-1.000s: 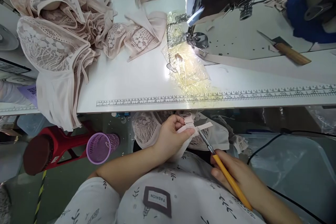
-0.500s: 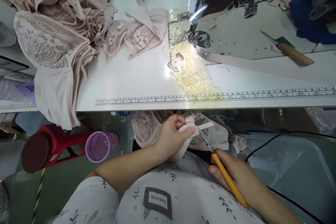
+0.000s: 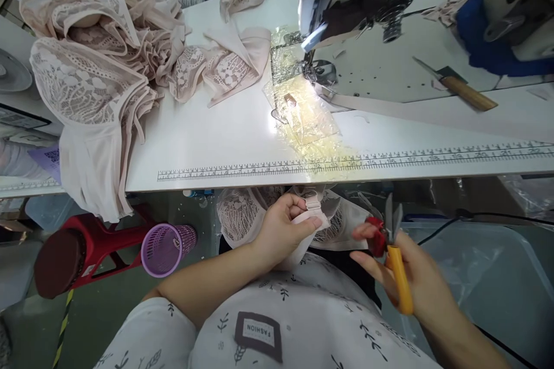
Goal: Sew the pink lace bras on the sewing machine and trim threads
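Observation:
My left hand [image 3: 283, 219] pinches the hook end of a pale pink lace bra [image 3: 242, 213] below the table edge, over my lap. To the right, my right hand [image 3: 402, 271] holds yellow-handled scissors [image 3: 402, 288], blades pointing up and away from the bra. Something red lies by the fingers at the scissors, partly blurred. At the table's left, more pale pink bras [image 3: 82, 81] are piled, some hanging over the edge. One bra [image 3: 234, 69] lies stretched from the pile toward the sewing machine [image 3: 320, 0].
A printed ruler [image 3: 259, 170] runs along the table's front edge. Yellowish plastic film [image 3: 303, 115] lies by the needle. A wooden-handled knife [image 3: 467, 92] rests on the right. Below are a purple basket [image 3: 162, 251], a red stool [image 3: 104, 248] and a translucent bin [image 3: 489, 265].
My right hand has moved right and upward, taking the scissors away from the bra; their blades now point up. The loose strap end beside my left hand no longer sticks out. The view has shifted slightly.

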